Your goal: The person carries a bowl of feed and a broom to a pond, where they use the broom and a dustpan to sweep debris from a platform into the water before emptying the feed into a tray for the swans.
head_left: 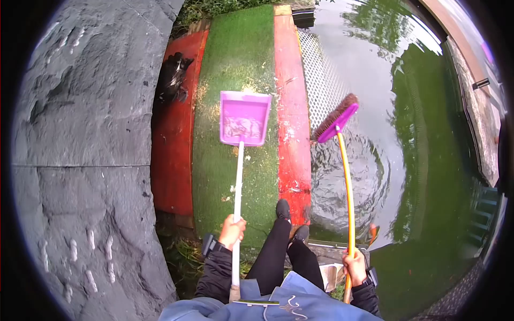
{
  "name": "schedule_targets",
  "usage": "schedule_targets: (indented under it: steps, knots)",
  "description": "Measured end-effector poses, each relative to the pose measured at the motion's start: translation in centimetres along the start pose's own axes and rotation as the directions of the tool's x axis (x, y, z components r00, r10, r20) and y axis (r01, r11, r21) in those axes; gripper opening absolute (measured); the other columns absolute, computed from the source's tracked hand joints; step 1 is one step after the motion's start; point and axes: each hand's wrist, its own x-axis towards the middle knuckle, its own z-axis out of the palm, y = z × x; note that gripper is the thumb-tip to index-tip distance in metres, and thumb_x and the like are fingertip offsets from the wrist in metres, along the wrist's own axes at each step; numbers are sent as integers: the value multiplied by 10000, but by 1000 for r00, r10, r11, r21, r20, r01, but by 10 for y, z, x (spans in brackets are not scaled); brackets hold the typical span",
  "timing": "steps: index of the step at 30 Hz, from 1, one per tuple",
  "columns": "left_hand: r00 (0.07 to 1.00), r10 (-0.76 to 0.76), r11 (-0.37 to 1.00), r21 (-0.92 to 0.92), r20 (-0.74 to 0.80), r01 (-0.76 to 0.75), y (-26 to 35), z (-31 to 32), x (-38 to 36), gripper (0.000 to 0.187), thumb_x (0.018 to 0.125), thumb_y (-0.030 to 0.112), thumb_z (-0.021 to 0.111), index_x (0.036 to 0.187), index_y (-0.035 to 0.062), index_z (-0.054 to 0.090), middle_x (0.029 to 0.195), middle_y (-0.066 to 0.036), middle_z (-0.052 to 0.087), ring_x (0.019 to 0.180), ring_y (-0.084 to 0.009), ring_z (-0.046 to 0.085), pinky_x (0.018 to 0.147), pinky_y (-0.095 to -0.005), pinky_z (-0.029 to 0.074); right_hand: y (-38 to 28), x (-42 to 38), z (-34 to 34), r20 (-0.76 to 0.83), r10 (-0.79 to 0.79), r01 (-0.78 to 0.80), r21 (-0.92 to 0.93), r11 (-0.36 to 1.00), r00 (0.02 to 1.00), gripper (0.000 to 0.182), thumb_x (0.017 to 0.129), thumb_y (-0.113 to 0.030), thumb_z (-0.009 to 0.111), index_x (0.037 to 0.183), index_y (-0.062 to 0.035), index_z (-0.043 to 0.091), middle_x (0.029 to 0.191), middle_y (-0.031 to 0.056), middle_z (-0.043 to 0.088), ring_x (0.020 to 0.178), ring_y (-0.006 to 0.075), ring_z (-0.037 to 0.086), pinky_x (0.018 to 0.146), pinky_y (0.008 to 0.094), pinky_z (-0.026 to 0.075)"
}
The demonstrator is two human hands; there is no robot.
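My left hand [232, 232] is wrapped round the white handle of a pink dustpan [269, 115]. The pan hangs over the green mat [209, 176], with pale wet-looking residue inside. In my right hand [354, 266] is the yellow handle of a broom [347, 182]. Its pink head with brown bristles [337, 115] reaches out over the water, its lower end close to the edge of a white mesh [321, 75]. Ripples spread on the water just below the broom head. Pale scraps and crumbs lie scattered on the mat and on the red board [292, 134].
A dark bird-like shape [174, 77] is on the left red board [174, 144]. A grey rock-textured wall [96, 139] rises on the left. Green water [444, 160] borders the walkway on the right, with an orange fish [373, 231] near the edge. My shoes [283, 209] stand at the walkway's near end.
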Motion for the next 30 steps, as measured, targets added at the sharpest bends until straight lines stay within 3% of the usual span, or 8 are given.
schedule_targets:
  steps: [12,18,20,23,24,25,27,30]
  knots:
    - [889,76,997,43,-451,-64,62,-66,181,133,704,22,469,576,2,439,475,-42,417,351,-151,405,322,-301,353,-33,40,77,114,40,-28,-107,994,993,160,716,-12,504,873,-4,479,604,26,486,344,76,410,322,201,350]
    - [863,-21,998,-60,-505,-11,65,-37,239,126,727,61,511,724,-47,447,621,-125,508,411,-196,485,369,-318,403,-36,57,64,79,39,-23,-196,980,996,147,724,-23,505,867,-14,476,587,10,460,348,80,409,322,211,344]
    - [747,154,962,271,-647,37,60,-17,225,111,734,67,497,736,-41,470,571,-116,499,401,-207,500,359,-333,400,-40,57,59,54,-4,18,-267,964,999,125,731,-37,508,850,-30,471,580,5,454,358,78,412,328,218,353]
    - [777,197,902,420,-598,96,86,7,183,208,750,95,522,868,-42,419,683,-200,556,490,-245,576,400,-341,442,-41,63,46,7,-2,4,-316,949,1000,151,711,-34,507,861,-24,487,576,-9,423,389,78,399,351,233,336]
    - [798,151,895,424,-583,140,97,14,170,258,741,99,535,918,-28,397,732,-218,569,597,-305,597,516,-382,471,-32,70,39,4,-74,70,-369,927,997,154,709,-25,496,863,-25,481,576,-10,411,394,69,398,346,229,333]
    - [797,153,893,427,-585,142,87,11,174,258,741,99,535,918,-28,397,732,-218,569,597,-305,597,516,-382,471,-29,76,31,-28,-71,48,-501,864,997,178,692,-73,547,840,-25,461,563,90,504,445,209,526,421,337,421]
    - [728,376,821,570,-574,25,70,6,173,273,726,97,548,925,-11,396,792,-234,573,747,-366,586,670,-416,454,-37,87,30,0,-267,155,-814,559,964,231,683,-115,569,877,-35,470,635,193,567,563,347,577,528,427,448]
    - [654,477,796,604,-588,-37,57,8,147,282,718,94,551,941,8,401,833,-236,550,816,-392,543,730,-422,414,-75,121,53,59,-325,187,-907,377,944,299,677,-152,588,934,-64,465,668,212,583,644,393,572,584,475,438]
